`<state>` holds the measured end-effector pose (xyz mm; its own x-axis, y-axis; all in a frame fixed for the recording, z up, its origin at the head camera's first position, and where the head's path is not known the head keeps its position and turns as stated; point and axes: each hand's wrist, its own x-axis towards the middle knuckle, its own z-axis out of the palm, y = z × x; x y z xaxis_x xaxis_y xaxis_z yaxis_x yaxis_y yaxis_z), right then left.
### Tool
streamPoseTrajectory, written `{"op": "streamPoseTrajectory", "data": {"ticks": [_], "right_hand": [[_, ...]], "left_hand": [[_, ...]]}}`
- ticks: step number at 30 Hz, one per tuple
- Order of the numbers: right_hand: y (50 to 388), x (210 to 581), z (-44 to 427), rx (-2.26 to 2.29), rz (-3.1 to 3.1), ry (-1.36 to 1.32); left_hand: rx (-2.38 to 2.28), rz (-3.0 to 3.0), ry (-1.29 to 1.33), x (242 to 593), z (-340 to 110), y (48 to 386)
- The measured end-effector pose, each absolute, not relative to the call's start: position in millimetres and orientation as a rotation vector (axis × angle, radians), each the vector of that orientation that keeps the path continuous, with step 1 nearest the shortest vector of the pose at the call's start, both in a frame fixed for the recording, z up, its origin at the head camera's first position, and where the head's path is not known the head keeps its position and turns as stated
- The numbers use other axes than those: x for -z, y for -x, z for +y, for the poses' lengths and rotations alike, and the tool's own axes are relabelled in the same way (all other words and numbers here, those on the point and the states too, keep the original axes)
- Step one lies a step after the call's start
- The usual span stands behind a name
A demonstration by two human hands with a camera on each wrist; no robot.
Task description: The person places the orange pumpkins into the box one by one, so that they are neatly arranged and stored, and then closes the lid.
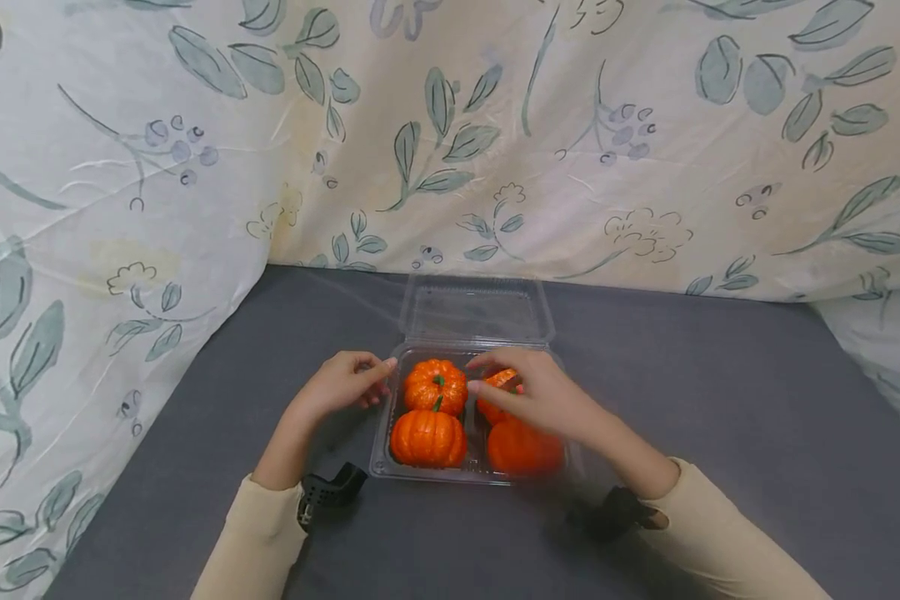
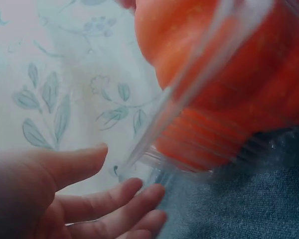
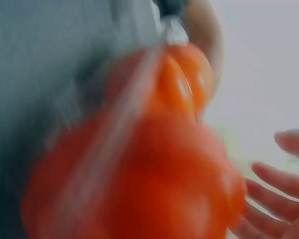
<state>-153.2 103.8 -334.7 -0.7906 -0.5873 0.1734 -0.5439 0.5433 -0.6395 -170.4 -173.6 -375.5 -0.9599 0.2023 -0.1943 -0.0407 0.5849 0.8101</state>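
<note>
A clear plastic clamshell box (image 1: 474, 477) holds several small orange pumpkins, two on its left side and two on its right. The back-left pumpkin (image 1: 437, 385) has a green stem, and the front-left pumpkin (image 1: 429, 438) leans near it. Beside the box's left wall is my left hand (image 1: 348, 382); in the left wrist view its thumb and fingers are apart with nothing between them. Over the back-right pumpkin (image 1: 498, 407) my right hand (image 1: 542, 392) spreads its fingers, partly covering it. The front-right pumpkin (image 1: 523, 448) lies below that hand.
Hinged back behind the box lies its transparent lid (image 1: 478, 310). A dark grey cloth (image 1: 682, 400) covers the table. Cloth with a leaf print (image 1: 450, 142) hangs behind and at the sides. Black wrist mounts (image 1: 336, 487) sit on both arms.
</note>
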Motion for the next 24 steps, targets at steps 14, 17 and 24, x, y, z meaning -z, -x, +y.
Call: {"op": "streamPoseTrajectory", "data": {"ticks": [14,17,24], "right_hand": [[228,348,188,1.189,2.782,0.416],[240,355,196,1.171,2.773,0.356],[260,364,198,1.271,2.583,0.309]], "left_hand": [[-1.623,2.513,0.003,391,-186,214],[-1.592,2.52,0.063,393,-184,228],[-1.533,2.39,0.101,397,-179,257]]}}
